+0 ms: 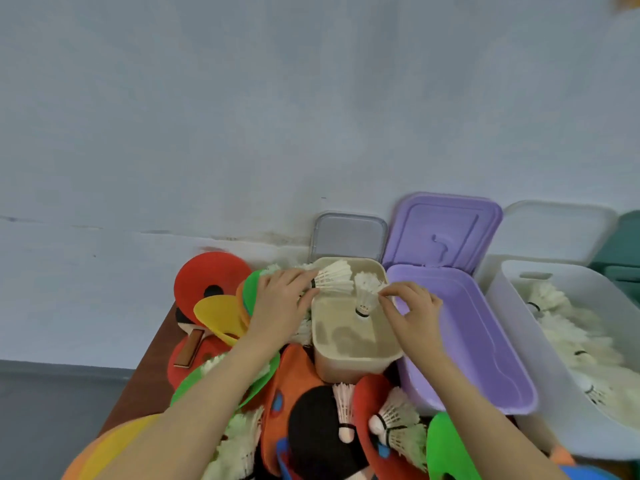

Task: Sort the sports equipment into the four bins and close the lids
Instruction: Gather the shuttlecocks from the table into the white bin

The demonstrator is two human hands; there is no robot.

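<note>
Sorting is under way: both hands are lowering shuttlecocks into the beige bin (349,348), which I take as the landmark. Left hand (277,303), at the bin's left rim, has its grip pinched on a white feathered shuttlecock (332,278) lying sideways over the bin's far edge. Right hand (412,311), over the bin's right rim, pinches the feather skirt of a second shuttlecock (367,296), cork down just above the bin floor. Next, I judge, both grips must let go, then reach back to the pile (391,427) in front of the bin. Its lid (349,235) stands open behind.
</note>
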